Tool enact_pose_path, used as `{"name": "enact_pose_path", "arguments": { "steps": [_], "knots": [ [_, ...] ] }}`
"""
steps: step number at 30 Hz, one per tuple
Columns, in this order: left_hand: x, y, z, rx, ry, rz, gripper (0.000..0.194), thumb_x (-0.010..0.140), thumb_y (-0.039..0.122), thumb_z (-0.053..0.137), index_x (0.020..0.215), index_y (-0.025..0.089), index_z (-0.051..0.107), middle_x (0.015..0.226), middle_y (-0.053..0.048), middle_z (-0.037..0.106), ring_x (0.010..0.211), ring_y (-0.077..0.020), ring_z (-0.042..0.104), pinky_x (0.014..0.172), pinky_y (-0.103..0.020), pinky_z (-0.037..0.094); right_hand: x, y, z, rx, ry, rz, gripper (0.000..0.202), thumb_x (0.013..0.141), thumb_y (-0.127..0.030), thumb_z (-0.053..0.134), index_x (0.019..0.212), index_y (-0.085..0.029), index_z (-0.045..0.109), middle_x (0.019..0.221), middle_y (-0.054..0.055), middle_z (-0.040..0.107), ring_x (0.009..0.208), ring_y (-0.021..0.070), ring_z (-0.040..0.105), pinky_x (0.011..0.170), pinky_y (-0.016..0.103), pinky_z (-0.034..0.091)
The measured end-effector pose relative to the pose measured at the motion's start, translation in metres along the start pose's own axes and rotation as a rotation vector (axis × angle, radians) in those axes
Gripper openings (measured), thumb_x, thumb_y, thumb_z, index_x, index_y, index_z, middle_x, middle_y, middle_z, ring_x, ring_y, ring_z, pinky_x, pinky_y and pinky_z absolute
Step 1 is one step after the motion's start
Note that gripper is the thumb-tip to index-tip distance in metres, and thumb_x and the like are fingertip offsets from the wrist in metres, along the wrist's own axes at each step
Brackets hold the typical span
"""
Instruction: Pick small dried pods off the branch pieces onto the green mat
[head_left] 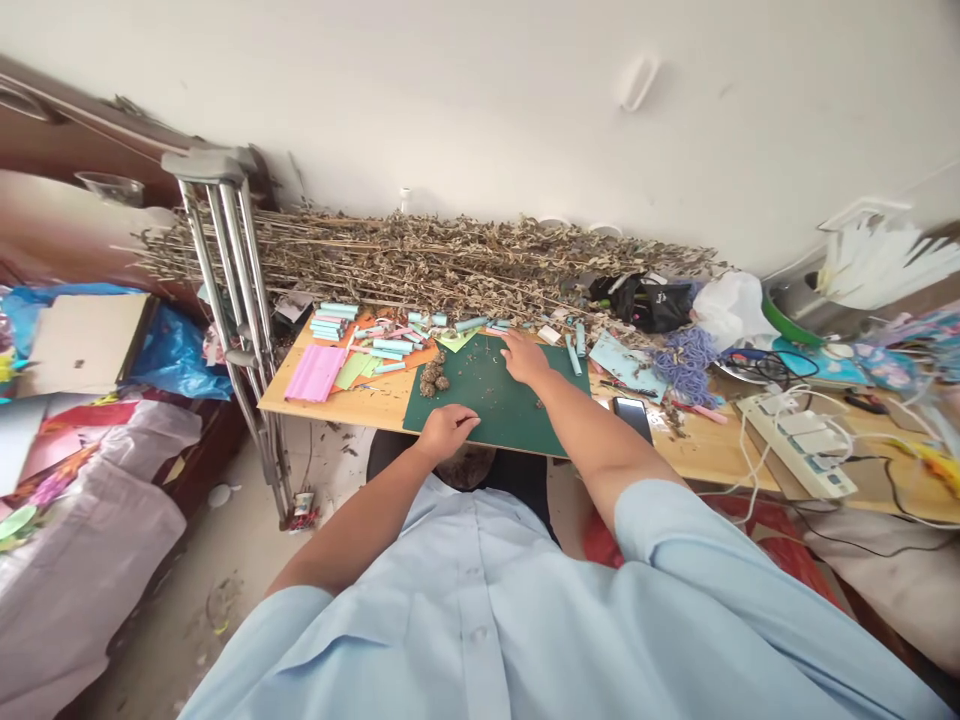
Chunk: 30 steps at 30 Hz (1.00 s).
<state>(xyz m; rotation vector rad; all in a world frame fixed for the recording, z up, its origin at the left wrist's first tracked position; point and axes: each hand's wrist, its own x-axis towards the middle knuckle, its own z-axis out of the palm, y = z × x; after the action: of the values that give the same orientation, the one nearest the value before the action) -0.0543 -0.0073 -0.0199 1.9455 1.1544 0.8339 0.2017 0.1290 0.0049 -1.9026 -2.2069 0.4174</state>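
Note:
A dark green cutting mat (484, 405) lies at the front of the wooden table. Over its front edge, my left hand (448, 430) is closed, thumb and fingertips pressed together; whatever is between them is too small to name. Farther back, my right hand (525, 358) reaches across the mat with fingers stretched towards its far side, among scattered brown crumbs. Several brown, crumbly clumps of dried plant (433, 378) sit at the mat's left edge. Light blue paper rolls (574, 355) rest by its right edge. A yellow-green paper sheet (459, 340) lies at its back.
Dried leafy stalks (420, 255) are heaped along the wall. Pink paper (316, 373) and more blue rolls (390, 350) lie left, beside metal crutches (232, 250). To the right are a phone (632, 415), purple yarn (684, 365) and a power strip (799, 440) with cables.

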Motion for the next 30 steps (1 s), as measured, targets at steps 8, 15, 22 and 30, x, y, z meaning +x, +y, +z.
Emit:
{"name": "enact_pose_path", "arguments": {
  "steps": [8, 15, 22, 30],
  "knots": [
    [-0.003, -0.001, 0.002, -0.042, 0.01, 0.033, 0.015, 0.098, 0.03, 0.068, 0.096, 0.026, 0.082, 0.093, -0.005, 0.079, 0.088, -0.0198, 0.074, 0.086, -0.035, 0.059, 0.004, -0.007, 0.011, -0.047, 0.126, 0.01, 0.045, 0.104, -0.024, 0.05, 0.147, -0.015, 0.06, 0.152, 0.018, 0.054, 0.131, 0.0337, 0.054, 0.109, 0.046, 0.046],
    [-0.003, -0.001, 0.001, -0.067, 0.021, 0.041, 0.015, 0.097, 0.026, 0.069, 0.093, 0.021, 0.082, 0.09, -0.004, 0.078, 0.086, -0.0165, 0.072, 0.086, -0.03, 0.057, 0.012, -0.012, 0.009, -0.004, 0.123, 0.073, 0.026, 0.101, -0.025, 0.051, 0.109, -0.02, 0.076, 0.131, 0.015, 0.065, 0.112, 0.0298, 0.061, 0.09, 0.039, 0.051],
    [-0.001, -0.003, 0.003, -0.125, 0.097, -0.003, 0.012, 0.093, 0.027, 0.075, 0.1, 0.02, 0.082, 0.097, -0.006, 0.079, 0.091, -0.0187, 0.072, 0.088, -0.032, 0.058, -0.052, -0.034, 0.015, 0.61, 0.321, 0.109, 0.034, 0.092, -0.052, 0.065, 0.106, -0.022, 0.075, 0.094, 0.006, 0.074, 0.083, 0.023, 0.066, 0.085, 0.04, 0.056],
    [-0.002, 0.035, 0.013, -0.305, 0.266, 0.172, 0.036, 0.095, 0.044, 0.077, 0.123, 0.022, 0.079, 0.106, -0.008, 0.071, 0.082, -0.0133, 0.064, 0.076, -0.028, 0.056, -0.165, -0.067, 0.044, 1.103, 0.258, 0.059, 0.043, 0.079, -0.062, 0.082, 0.101, -0.025, 0.075, 0.097, 0.004, 0.081, 0.088, 0.0232, 0.075, 0.091, 0.043, 0.062]
  ]
}}
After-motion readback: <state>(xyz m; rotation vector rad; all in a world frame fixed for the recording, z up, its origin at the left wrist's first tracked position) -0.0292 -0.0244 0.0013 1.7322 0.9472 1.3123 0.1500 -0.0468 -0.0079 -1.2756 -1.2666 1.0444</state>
